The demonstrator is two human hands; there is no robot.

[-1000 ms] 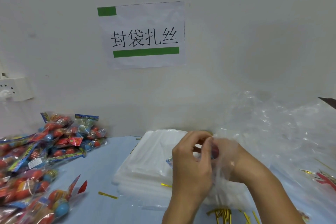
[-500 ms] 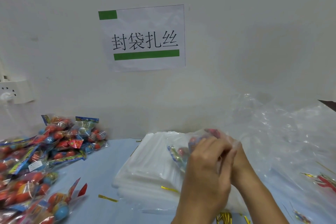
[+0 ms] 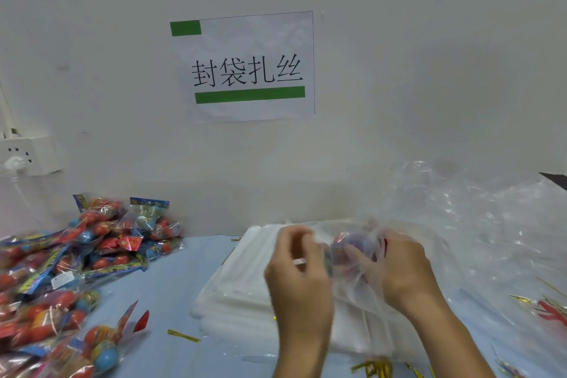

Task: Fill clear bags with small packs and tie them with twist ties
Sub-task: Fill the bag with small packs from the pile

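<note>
Two hands: both of mine are up over the stack of flat clear bags (image 3: 245, 295), working one clear bag (image 3: 352, 282) between them.
Left hand (image 3: 299, 273): fingers curled, pinching the bag's film near its top edge; the motion blur hides exactly which fingers meet.
Right hand (image 3: 399, 267): wrapped around the bag from the right, fingers curled on the film and on the small pack (image 3: 349, 250) inside.
Small pack: red and blue, seen through the plastic, sitting between my two hands.
Stack of flat clear bags: lies on the blue table (image 3: 171, 291), directly under my hands.
Pile of small packs (image 3: 76, 270): heaped at the left of the table, against the wall.
Twist ties (image 3: 372, 368): a gold bunch at the near edge, between my forearms; one loose tie (image 3: 183, 336) lies left of the stack.
Crumpled clear plastic (image 3: 478, 224): bulky heap to the right.
Wall: a paper sign (image 3: 245, 68) with green bars, and a white socket (image 3: 29, 155) at far left.
</note>
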